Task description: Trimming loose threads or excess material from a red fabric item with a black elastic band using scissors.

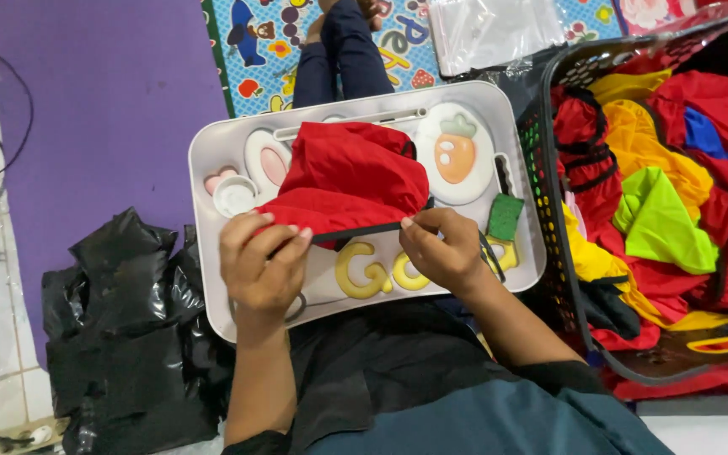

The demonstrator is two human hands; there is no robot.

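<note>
A person sits on the floor with a white lap tray (pixel 212 143) across their legs, and on it lies a red fabric piece with black trim (pixel 351 181). The left hand (pixel 263 261) is closed, pinching the cloth's near edge, while the right hand (pixel 440 248) pinches the black trim between thumb and fingertips. To handle it well, I would judge both pinches should stay firm and the edge taut and level between them; a black laundry basket (pixel 549 253) of red, yellow and green fabric stands just right, a black plastic bag (pixel 120 329) left.
</note>
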